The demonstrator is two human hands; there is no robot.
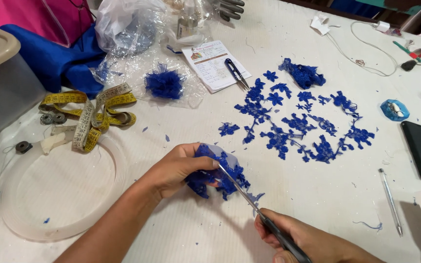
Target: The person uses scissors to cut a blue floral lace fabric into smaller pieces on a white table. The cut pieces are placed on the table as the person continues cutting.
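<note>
head view: left hand [179, 168] pinches the blue floral lace piece [218, 175] just in front of the spread-out blue lace motifs [298, 122]. right hand [300, 241] is clenched on slim dark-handled scissors [249, 197], blades at the lace's edge. best to keep the net taut and snip close, i reckon.

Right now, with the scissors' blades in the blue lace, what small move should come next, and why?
Probably close the scissors in the right hand: their blades already sit at the edge of the blue lace piece, which the left hand holds taut in its grip.
</note>
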